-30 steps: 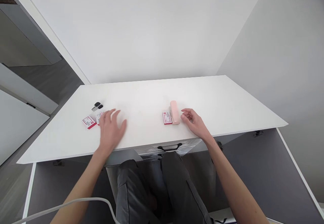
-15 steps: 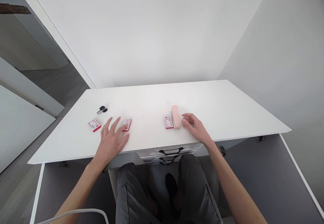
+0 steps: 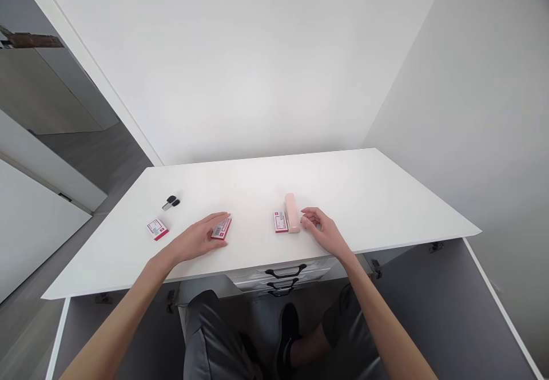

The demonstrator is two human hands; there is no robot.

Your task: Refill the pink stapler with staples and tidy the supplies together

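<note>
My left hand (image 3: 201, 239) has its thumb and fingers around a small red-and-white box (image 3: 222, 228) with a barcode label, low over the desk. My right hand (image 3: 319, 229) rests just right of a pink stapler (image 3: 292, 214), its fingers loosely bent and apart, holding nothing. Against the stapler's left side lies a second red-and-white box (image 3: 280, 221). Farther left is a third such box (image 3: 157, 229), lying at a slant.
A pair of keys with black heads (image 3: 171, 202) lies near the left end of the white desk (image 3: 343, 188). Behind it rises a white wall (image 3: 244, 71). Drawers with black handles (image 3: 285, 272) sit under the front edge, above my legs.
My left hand has gone from spread fingers over the middle-left box to gripping it by its edges, turning it slightly. My right hand stays beside the stapler. The view has tilted a little.
</note>
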